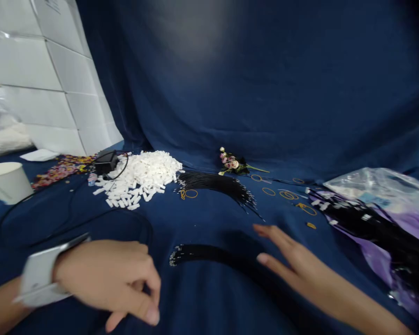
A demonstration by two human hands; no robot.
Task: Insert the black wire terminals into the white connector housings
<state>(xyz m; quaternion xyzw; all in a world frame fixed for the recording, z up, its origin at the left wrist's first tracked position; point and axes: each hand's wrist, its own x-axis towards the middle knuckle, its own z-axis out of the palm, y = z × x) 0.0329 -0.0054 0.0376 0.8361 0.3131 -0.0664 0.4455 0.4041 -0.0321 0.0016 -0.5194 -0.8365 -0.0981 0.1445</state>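
My left hand (115,279), with a pale watch (42,274) on its wrist, is low at the left. Its fingers curl toward the thumb, and anything between them is hidden or too small to name. My right hand (289,260) reaches in from the lower right with fingers stretched out and apart, holding nothing. Just left of its fingertips, a bundle of black cords (209,252) with small pale tips lies in a curve. Farther back is a second black cord bundle (216,182), beside a heap of white pieces (150,170).
Yellow rubber bands (289,195) lie scattered right of centre. Behind them is an artificial flower sprig (230,163). Plastic bags with black cords (380,223) fill the right. A white cup (9,181), colourful bits (61,170) and a black box with cable (106,162) are left.
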